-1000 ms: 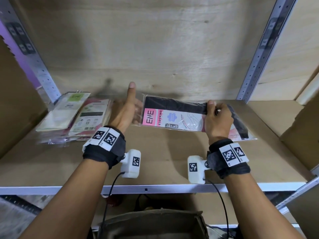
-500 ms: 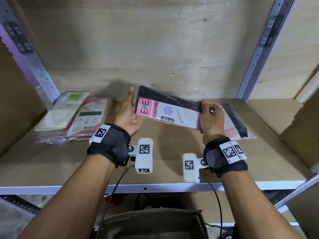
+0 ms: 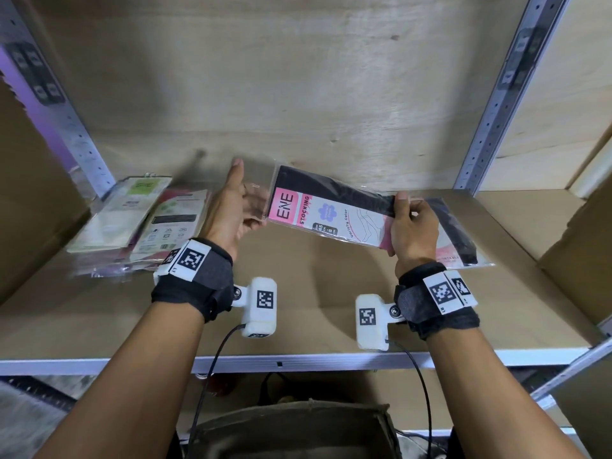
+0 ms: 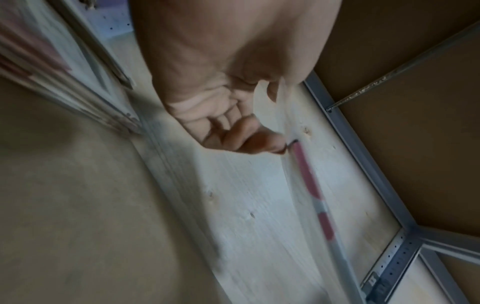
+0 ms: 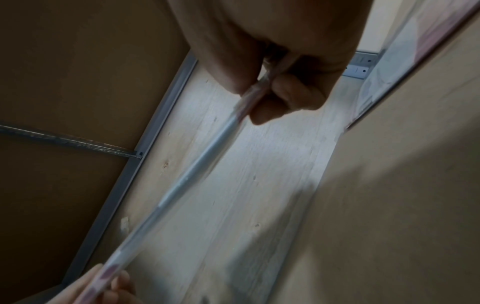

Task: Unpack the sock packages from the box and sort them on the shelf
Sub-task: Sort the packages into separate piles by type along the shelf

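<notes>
Stocking packet [image 3: 334,215]: clear sleeve holding black stockings and a pink-and-white card reading "ENE STOCKING". Held above the shelf [image 3: 298,326], tilted, left end higher.

Right hand [image 3: 409,226]: pinches the packet near its middle, thumb on top, fingers curled beneath. Left hand [image 3: 233,210]: fingers mostly straight, thumb up, fingertips at the packet's clear left flap; cannot tell whether it grips or only touches.

Second packet [image 3: 460,240], black contents, lies flat on the shelf under and to the right of the held one. Stack of packets [image 3: 139,226] lies at the shelf's left, well apart; top cards are green-labelled and pink-edged.

Wrist views only: the packet edge-on, a thin strip; right wrist shows the pinch closely, left wrist shows the fingertips [image 4: 270,144] against the packet's end, blurred.

Head view only: box [image 3: 291,429] below the shelf edge, contents not visible.

Shelf: brown board, metal front rail, perforated metal uprights, pale wooden back wall.
</notes>
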